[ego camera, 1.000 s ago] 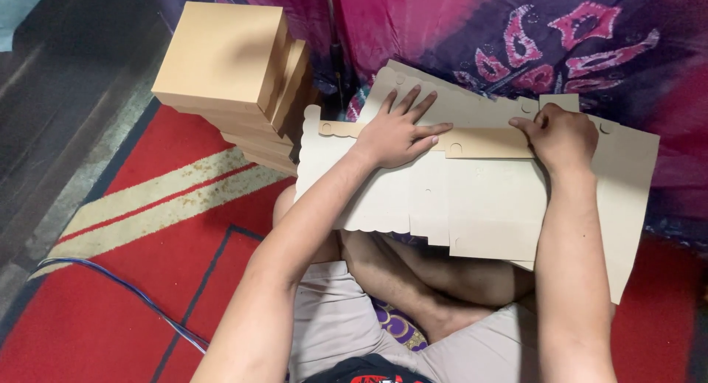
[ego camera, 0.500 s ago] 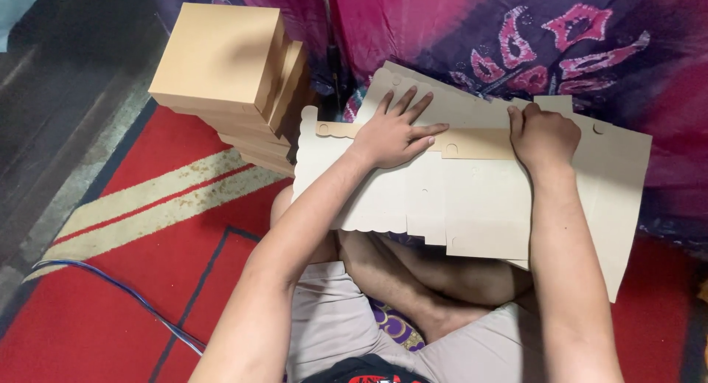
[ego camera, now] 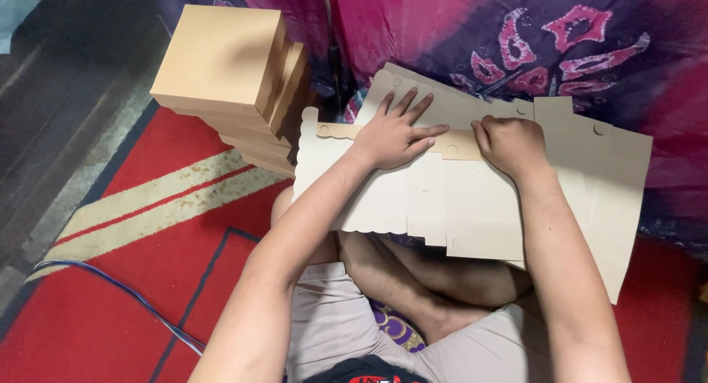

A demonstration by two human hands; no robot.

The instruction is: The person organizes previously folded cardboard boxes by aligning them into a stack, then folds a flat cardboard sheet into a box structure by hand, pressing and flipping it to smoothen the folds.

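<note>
Head view: crossed legs at 6 o'clock, flat die-cut cardboard sheet (ego camera: 472, 206) resting on lap. Left hand (ego camera: 394, 136) splayed flat, pinning folded tan flap (ego camera: 457, 141); right hand (ego camera: 509, 143) curled, knuckles pressing the crease, likely to set it. Stack of tan boxes (ego camera: 228, 66) at 11 o'clock; magenta-purple cloth (ego camera: 516, 29) at 12.

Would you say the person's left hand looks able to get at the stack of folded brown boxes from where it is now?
Probably yes: the left hand lies flat on the cardboard sheet, and the stack of boxes stands just beside it with nothing between.
</note>
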